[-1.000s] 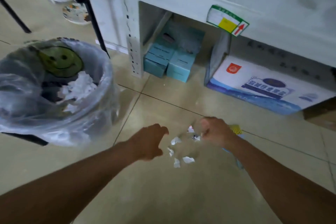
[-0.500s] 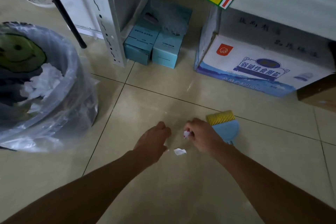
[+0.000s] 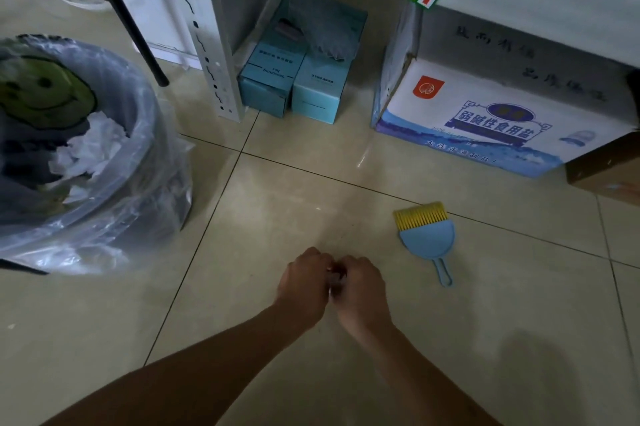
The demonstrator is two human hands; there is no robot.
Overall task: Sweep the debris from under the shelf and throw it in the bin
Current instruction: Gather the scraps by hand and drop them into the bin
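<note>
Both fists, left hand [image 3: 304, 283] and right hand [image 3: 362, 289], were curled together, contents hidden, near one brush [image 3: 427, 235], two teal boxes [image 3: 298, 79] and a carton [image 3: 485, 121] printed 弱碱性食用盐.

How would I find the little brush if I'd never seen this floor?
Start at the big white and blue cardboard box under the shelf. On the beige tiles in front of it lies a small light-blue plastic brush. Nothing else nearby has yellow bristles and a looped handle.

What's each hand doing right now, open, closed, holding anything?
Left hand: closed, pressed against the right; contents hidden.
Right hand: closed against the left; something small between them, cannot tell what.
</note>
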